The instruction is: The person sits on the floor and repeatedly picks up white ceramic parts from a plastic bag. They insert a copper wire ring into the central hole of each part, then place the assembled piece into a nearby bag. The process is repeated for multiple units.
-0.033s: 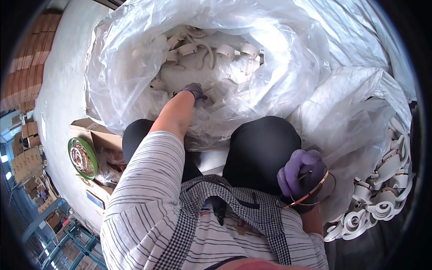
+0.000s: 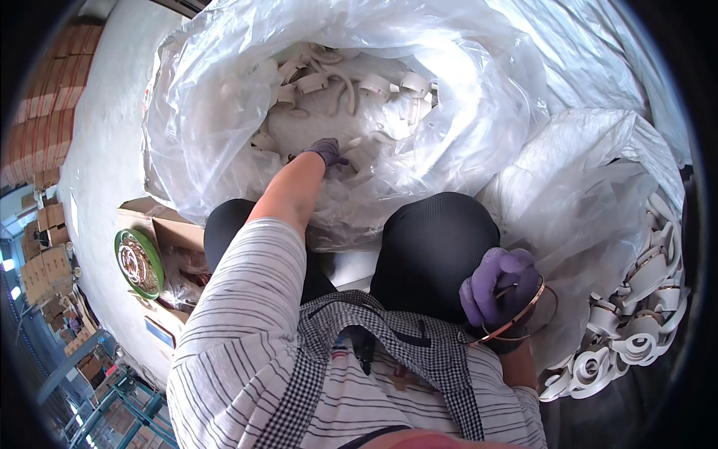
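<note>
My left hand (image 2: pixel 327 152), in a purple glove, reaches into the clear plastic lining (image 2: pixel 224 142) of a big bag, low down near its front. Its fingers are partly hidden, so whether it holds anything is unclear. White plastic parts (image 2: pixel 312 82) with round collars and curved arms lie along the far side of this bag. Beside my right knee, my right hand (image 2: pixel 502 288), also in a purple glove, is closed on thin copper-coloured rings (image 2: pixel 528 308). The rings stick out past the fingers to the right and below.
At right, a second plastic-lined bag (image 2: pixel 583 202) stands by a heap of white plastic parts (image 2: pixel 641 337). On the left, a green round tray (image 2: pixel 158 262) of small copper-coloured pieces sits by an open cardboard box (image 2: pixel 179 232). Stacked cartons (image 2: pixel 56 97) stand further left.
</note>
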Action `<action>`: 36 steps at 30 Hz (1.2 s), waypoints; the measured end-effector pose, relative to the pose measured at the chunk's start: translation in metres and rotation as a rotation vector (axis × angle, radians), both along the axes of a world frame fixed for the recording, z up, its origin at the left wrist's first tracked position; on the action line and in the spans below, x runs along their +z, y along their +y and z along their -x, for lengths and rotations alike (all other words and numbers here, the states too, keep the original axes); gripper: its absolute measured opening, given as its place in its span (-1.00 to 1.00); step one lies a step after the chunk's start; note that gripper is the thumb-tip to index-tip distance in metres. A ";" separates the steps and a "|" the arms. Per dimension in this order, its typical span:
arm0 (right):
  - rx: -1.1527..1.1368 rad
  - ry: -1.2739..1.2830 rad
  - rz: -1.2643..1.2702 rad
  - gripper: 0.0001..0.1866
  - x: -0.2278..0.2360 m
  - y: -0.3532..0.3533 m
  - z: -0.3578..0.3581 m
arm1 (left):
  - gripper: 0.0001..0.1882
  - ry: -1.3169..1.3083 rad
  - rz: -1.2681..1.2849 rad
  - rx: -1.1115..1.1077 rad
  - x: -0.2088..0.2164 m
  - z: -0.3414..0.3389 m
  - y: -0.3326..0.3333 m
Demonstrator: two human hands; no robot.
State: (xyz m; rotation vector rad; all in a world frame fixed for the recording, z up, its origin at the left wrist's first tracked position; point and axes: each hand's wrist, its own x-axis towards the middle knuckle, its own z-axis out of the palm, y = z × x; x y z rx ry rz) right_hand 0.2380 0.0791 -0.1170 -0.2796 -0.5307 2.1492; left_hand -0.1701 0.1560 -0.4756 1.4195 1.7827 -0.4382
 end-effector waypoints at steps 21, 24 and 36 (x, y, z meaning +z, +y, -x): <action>-0.241 -0.478 -0.246 -0.57 0.051 0.003 0.008 | -0.69 -1.242 -0.711 -0.158 0.443 -0.176 -0.136; -0.193 -0.661 -0.391 -0.63 0.055 -0.002 -0.001 | -0.71 -1.306 -0.582 -0.364 0.445 -0.191 -0.145; -0.262 -0.859 -0.279 -0.65 0.078 -0.015 0.000 | 0.14 -0.871 -1.123 -0.310 0.379 -0.182 -0.113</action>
